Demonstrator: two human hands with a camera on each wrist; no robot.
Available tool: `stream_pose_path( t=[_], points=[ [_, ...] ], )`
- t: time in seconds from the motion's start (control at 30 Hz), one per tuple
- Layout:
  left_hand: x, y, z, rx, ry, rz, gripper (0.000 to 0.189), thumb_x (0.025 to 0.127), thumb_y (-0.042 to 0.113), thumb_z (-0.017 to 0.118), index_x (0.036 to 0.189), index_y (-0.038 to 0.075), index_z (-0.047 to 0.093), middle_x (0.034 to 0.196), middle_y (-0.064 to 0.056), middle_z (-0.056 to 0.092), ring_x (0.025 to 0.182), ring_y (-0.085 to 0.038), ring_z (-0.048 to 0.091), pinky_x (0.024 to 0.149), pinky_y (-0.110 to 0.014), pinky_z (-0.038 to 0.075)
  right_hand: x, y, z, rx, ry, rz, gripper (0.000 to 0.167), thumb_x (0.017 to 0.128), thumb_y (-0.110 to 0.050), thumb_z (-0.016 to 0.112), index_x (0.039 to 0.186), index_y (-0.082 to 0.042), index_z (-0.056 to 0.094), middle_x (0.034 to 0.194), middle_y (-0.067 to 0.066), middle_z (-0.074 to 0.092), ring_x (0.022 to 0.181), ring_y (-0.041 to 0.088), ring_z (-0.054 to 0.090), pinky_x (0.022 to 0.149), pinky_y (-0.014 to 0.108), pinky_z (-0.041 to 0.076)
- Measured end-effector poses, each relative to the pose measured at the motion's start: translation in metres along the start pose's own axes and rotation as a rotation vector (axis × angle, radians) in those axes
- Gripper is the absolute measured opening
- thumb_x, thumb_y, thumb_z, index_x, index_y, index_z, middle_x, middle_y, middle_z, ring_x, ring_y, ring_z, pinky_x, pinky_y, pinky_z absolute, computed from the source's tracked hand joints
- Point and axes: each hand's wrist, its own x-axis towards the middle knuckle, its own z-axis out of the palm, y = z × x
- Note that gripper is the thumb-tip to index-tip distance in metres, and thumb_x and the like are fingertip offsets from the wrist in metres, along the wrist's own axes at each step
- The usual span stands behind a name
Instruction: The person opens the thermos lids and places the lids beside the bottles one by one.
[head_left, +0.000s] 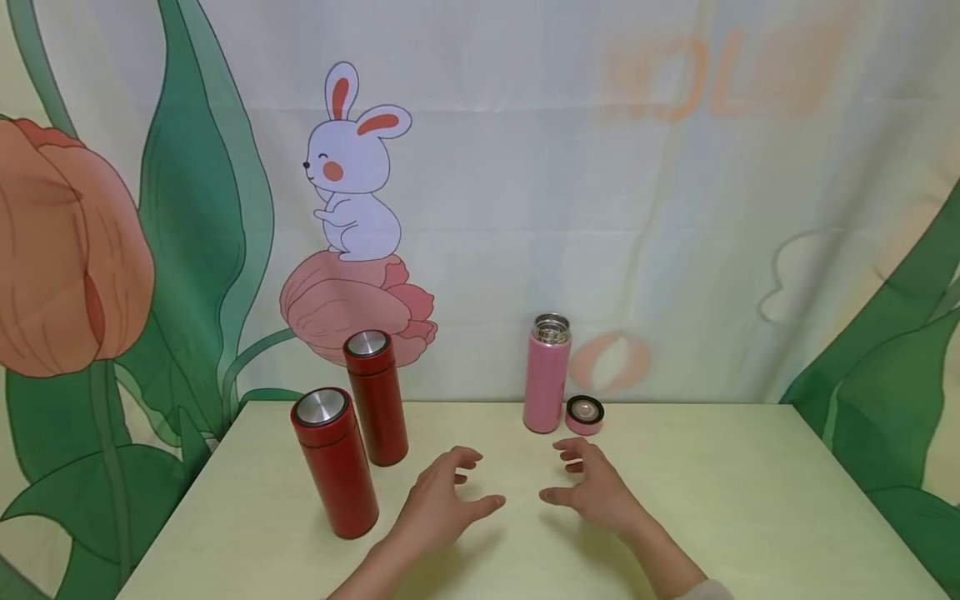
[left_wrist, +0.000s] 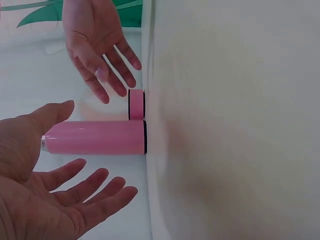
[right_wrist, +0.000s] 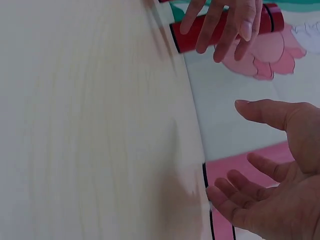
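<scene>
Over the middle of the table my left hand (head_left: 441, 504) is held with fingers relaxed and spread, nothing in it. Facing it, my right hand (head_left: 596, 487) is likewise empty, thumb apart from the fingers. Beyond the right hand stands an upright pink thermos (head_left: 547, 383) with its steel mouth uncovered. Right beside its base lies a pink lid (head_left: 585, 415), its dark-ringed inner side up. Left of my left hand are two red thermoses, both upright with silver-topped lids on: a nearer one (head_left: 337, 467) and a farther one (head_left: 378, 404).
A pale yellow table (head_left: 750, 500) bears everything. Behind it hangs a cloth backdrop (head_left: 510, 183) printed with a rabbit, tulips and green leaves. The pink thermos and its lid stand close to the table's back edge.
</scene>
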Motion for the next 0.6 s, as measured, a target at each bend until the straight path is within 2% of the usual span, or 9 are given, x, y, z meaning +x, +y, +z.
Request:
stream_pose_path(
  t=[0.2, 0.33, 0.5, 0.6],
  points=[
    [-0.02, -0.011, -0.017, -0.008, -0.037, -0.064, 0.055, 0.081, 0.047, 0.086, 0.121, 0.02, 0.061, 0.127, -0.005, 0.068, 0.119, -0.031, 0.066, 0.095, -0.053, 0.057, -0.012, -0.013, 0.015, 0.043, -0.079, -0.059, 0.064, 0.079, -0.019, 0.09, 0.134, -0.01, 0.057, 0.134, 0.02, 0.058, 0.124, 0.038, 0.059, 0.1, 0.05, 0.053],
    [-0.03, -0.02, -0.03, -0.033, -0.053, -0.151, 0.052, 0.081, 0.045, 0.087, 0.118, 0.018, 0.062, 0.122, -0.003, 0.07, 0.116, -0.03, 0.068, 0.091, -0.049, 0.06, -0.017, -0.02, 0.028, 0.06, -0.138, -0.092, 0.061, 0.083, -0.02, 0.087, 0.134, -0.009, 0.056, 0.133, 0.02, 0.059, 0.123, 0.038, 0.06, 0.1, 0.049, 0.053],
    [-0.042, -0.032, -0.045, -0.025, -0.053, -0.285, 0.05, 0.08, 0.043, 0.088, 0.115, 0.015, 0.065, 0.11, 0.0, 0.072, 0.101, -0.021, 0.069, 0.085, -0.044, 0.062, -0.02, -0.03, 0.048, 0.087, -0.207, -0.13, 0.054, 0.087, -0.022, 0.084, 0.132, -0.012, 0.057, 0.13, 0.017, 0.061, 0.121, 0.035, 0.061, 0.097, 0.045, 0.053],
    [-0.048, -0.04, -0.052, -0.006, -0.046, -0.321, 0.048, 0.079, 0.041, 0.089, 0.111, 0.013, 0.067, 0.1, 0.001, 0.072, 0.09, -0.017, 0.067, 0.082, -0.041, 0.062, -0.02, -0.036, 0.059, 0.116, -0.243, -0.148, 0.049, 0.088, -0.021, 0.083, 0.131, -0.016, 0.059, 0.128, 0.014, 0.062, 0.12, 0.034, 0.061, 0.095, 0.041, 0.053]
  ],
)
